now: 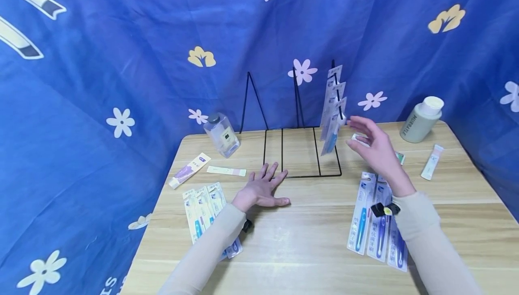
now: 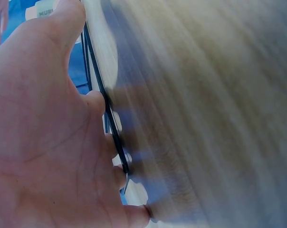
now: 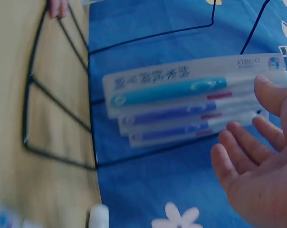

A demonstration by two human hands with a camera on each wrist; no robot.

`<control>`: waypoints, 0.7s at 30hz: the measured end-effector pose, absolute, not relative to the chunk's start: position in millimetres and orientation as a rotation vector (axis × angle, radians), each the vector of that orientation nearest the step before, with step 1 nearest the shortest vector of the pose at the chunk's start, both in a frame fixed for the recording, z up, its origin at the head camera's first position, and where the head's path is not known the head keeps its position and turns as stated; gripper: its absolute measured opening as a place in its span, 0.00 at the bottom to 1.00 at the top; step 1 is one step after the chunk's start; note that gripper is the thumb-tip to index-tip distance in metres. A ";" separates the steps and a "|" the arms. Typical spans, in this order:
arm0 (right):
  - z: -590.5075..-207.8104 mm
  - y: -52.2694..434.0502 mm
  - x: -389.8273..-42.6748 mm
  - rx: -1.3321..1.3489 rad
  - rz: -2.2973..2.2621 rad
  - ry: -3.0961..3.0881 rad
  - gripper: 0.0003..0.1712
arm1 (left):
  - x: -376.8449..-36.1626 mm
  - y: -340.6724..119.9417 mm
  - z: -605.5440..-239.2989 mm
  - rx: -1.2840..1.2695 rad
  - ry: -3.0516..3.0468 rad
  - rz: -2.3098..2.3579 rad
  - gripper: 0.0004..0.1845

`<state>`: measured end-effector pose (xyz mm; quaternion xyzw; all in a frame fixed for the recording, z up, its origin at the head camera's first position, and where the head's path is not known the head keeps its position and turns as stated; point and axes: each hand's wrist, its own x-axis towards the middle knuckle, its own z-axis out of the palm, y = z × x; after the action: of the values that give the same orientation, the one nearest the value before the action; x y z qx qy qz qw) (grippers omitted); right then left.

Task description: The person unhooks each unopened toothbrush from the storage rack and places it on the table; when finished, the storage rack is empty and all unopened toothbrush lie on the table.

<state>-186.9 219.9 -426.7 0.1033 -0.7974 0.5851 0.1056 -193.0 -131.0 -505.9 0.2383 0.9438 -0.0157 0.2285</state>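
A black wire rack (image 1: 312, 176) stands at the back of the table. Several packaged toothbrushes (image 3: 167, 92) hang one behind another from its right prong, showing turquoise and blue-purple handles. My right hand (image 1: 377, 148) is just right of these packs, fingers and thumb apart and loosely bent, nothing held. In the right wrist view the thumb overlaps the nearest pack's upper end. My left hand (image 1: 265, 191) lies palm down with spread fingers at the rack's front left corner, fingertips over the front bar.
More toothbrush packs lie beside my left forearm (image 1: 200, 211) and under my right wrist (image 1: 361, 214). A clear bottle (image 1: 223, 135), a toothpaste tube (image 1: 189, 170) and a slim packet (image 1: 226, 170) are left; a grey-green bottle (image 1: 421, 119) and small tube (image 1: 432, 162) right. Blue cloth (image 1: 162, 61) hangs behind.
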 end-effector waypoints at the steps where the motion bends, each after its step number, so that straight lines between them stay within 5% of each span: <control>1: -424.4 215.6 -192.3 0.328 1.768 -2.333 0.34 | -193.0 -131.3 -506.0 0.656 2.598 -0.044 0.54; 10: -425.6 192.6 -213.7 0.413 1.953 -2.235 0.19 | -193.1 -130.9 -506.2 0.655 2.601 -0.050 0.54; 21: -422.7 190.8 -175.1 0.269 1.806 -2.339 0.19 | -193.8 -131.5 -507.4 0.657 2.598 -0.044 0.54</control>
<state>-175.1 190.8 -422.7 0.0904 -0.7852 0.6064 0.0871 -193.8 -131.5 -507.4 0.2385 0.9437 -0.0160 0.2286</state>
